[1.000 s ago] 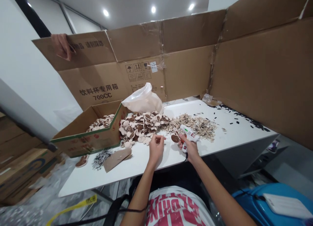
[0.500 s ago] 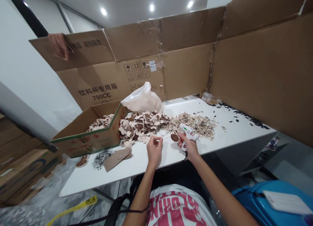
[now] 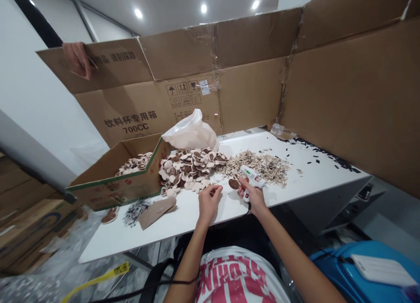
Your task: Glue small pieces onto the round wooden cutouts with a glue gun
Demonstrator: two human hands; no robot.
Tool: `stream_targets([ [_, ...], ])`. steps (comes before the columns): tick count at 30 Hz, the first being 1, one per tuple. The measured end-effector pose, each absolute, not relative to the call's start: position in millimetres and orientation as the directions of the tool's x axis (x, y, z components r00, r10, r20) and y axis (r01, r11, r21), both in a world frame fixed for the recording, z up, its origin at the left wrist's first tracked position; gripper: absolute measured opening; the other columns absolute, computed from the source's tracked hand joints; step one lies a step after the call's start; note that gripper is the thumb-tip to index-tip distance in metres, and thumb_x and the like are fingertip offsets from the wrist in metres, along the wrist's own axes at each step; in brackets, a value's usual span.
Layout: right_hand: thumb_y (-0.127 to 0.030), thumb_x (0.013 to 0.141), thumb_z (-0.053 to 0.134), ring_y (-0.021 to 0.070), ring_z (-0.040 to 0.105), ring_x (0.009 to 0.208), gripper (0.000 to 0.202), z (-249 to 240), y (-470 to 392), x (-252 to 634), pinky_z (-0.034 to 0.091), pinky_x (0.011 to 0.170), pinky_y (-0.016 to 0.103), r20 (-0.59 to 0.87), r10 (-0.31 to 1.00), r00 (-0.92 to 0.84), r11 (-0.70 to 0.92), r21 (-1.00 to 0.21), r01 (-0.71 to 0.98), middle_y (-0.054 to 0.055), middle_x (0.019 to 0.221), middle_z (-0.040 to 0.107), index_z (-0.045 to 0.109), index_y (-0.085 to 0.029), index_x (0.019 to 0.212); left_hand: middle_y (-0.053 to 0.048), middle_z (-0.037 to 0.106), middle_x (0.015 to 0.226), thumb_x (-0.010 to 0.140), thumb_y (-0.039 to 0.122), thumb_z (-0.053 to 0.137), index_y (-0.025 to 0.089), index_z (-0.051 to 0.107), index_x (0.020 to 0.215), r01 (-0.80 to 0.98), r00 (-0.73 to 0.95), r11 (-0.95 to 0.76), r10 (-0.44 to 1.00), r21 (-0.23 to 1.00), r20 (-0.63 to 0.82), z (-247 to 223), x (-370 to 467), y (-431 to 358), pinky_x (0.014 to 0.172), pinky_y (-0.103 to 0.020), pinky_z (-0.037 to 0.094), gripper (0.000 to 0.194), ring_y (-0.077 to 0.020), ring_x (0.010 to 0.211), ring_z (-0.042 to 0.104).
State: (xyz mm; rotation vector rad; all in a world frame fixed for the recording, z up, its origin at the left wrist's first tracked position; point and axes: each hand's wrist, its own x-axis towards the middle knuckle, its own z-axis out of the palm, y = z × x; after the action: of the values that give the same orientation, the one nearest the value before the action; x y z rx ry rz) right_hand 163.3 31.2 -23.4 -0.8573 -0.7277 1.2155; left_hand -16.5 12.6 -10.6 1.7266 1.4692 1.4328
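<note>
My right hand [image 3: 254,198] is wrapped round a white hot glue gun [image 3: 252,177], its nozzle pointing right. A brown oval felt piece with a pale edge [image 3: 233,183] shows beside the fingers of that hand; whether they grip it I cannot tell. My left hand [image 3: 209,204] is closed in a pinch just left of it, over the white table [image 3: 193,215]. What sits between those fingertips is too small to name. Behind my left hand lies a heap of brown and cream felt pieces [image 3: 187,169]. A pile of thin cream strips [image 3: 259,163] spreads behind the glue gun.
A cardboard box [image 3: 114,191] with more felt pieces stands left. Brown card sheets [image 3: 157,213] and dark slivers [image 3: 134,212] lie before it. A white plastic bag [image 3: 192,134] is behind the heap. Cardboard panels [image 3: 252,93] wall the back; another person's hand [image 3: 78,60] grips their edge.
My left hand has moved slightly right, toward the glue gun, still pinched. My right hand keeps its hold with hardly any movement.
</note>
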Motion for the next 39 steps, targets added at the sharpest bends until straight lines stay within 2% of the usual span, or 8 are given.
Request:
stream_targets([
  [5,-0.058,0.069,0.095,0.0162,0.053,0.044,0.048,-24,31,163,0.042,0.041,0.024,0.048,0.977,0.206,0.144,-0.865,-0.482,0.003,0.061,0.064,0.066,-0.02,0.078,-0.004,0.076,0.077,0.094,0.046,0.066,0.021,0.079,0.088,0.359,-0.126,-0.299,0.923,0.884,0.363,-11,-15,11,0.062,-0.03,0.057,0.029,-0.0189,0.066,0.069],
  [11,-0.058,0.072,0.094,0.018,0.054,0.044,0.046,-29,33,163,0.042,0.04,0.026,0.054,0.977,0.205,0.142,-0.883,-0.448,0.003,0.061,0.065,0.066,-0.021,0.075,-0.009,0.076,0.1,0.094,0.041,0.068,0.025,0.083,0.095,0.382,-0.006,-0.46,0.866,0.802,0.499,2,-11,5,0.082,-0.037,0.063,0.022,-0.0235,0.096,0.072],
  [17,-0.06,0.072,0.094,0.0164,0.053,0.043,0.048,-29,33,162,0.042,0.04,0.024,0.083,0.974,0.21,0.172,-0.875,-0.453,0.003,0.061,0.065,0.068,-0.02,0.077,-0.009,0.076,0.106,0.095,0.037,0.07,0.027,0.083,0.102,0.284,0.047,-0.518,0.848,0.807,0.528,7,-9,0,0.086,-0.038,0.063,0.018,-0.0231,0.1,0.073],
  [21,-0.062,0.07,0.095,0.015,0.052,0.043,0.051,-25,30,160,0.041,0.038,0.022,0.092,0.972,0.216,0.181,-0.877,-0.445,0.003,0.06,0.064,0.068,-0.019,0.074,-0.009,0.075,0.109,0.092,0.037,0.074,0.025,0.082,0.105,0.219,0.031,-0.479,0.874,0.85,0.484,3,-8,1,0.086,-0.037,0.064,0.02,-0.0226,0.098,0.074],
  [27,-0.064,0.068,0.096,0.0152,0.052,0.043,0.053,-23,29,159,0.044,0.038,0.022,0.073,0.976,0.207,0.162,-0.878,-0.451,0.004,0.059,0.063,0.067,-0.02,0.071,-0.009,0.073,0.105,0.091,0.041,0.074,0.023,0.081,0.094,0.191,-0.053,-0.447,0.884,0.874,0.464,-1,0,-1,0.085,-0.035,0.063,0.02,-0.0223,0.1,0.073],
  [32,-0.062,0.07,0.094,0.0156,0.052,0.043,0.05,-23,29,158,0.046,0.039,0.022,0.064,0.973,0.22,0.159,-0.882,-0.444,0.003,0.059,0.063,0.069,-0.02,0.076,-0.009,0.078,0.099,0.089,0.042,0.076,0.022,0.081,0.095,0.158,-0.074,-0.385,0.914,0.909,0.399,-5,7,-3,0.083,-0.034,0.062,0.022,-0.0235,0.095,0.074],
  [35,-0.061,0.069,0.094,0.0155,0.051,0.043,0.05,-22,28,157,0.044,0.038,0.022,0.061,0.973,0.221,0.156,-0.884,-0.442,0.003,0.059,0.063,0.067,-0.019,0.074,-0.009,0.08,0.097,0.086,0.043,0.079,0.02,0.08,0.098,0.086,-0.081,-0.334,0.937,0.939,0.341,-8,10,-3,0.086,-0.037,0.061,0.026,-0.0242,0.091,0.075],
  [39,-0.061,0.071,0.092,0.0153,0.051,0.043,0.051,-21,28,157,0.042,0.038,0.022,0.079,0.976,0.203,0.16,-0.894,-0.419,0.004,0.058,0.062,0.067,-0.018,0.073,-0.01,0.08,0.094,0.083,0.043,0.082,0.016,0.08,0.097,0.082,-0.081,-0.308,0.946,0.948,0.315,-7,13,-4,0.085,-0.035,0.06,0.03,-0.0245,0.09,0.075],
])
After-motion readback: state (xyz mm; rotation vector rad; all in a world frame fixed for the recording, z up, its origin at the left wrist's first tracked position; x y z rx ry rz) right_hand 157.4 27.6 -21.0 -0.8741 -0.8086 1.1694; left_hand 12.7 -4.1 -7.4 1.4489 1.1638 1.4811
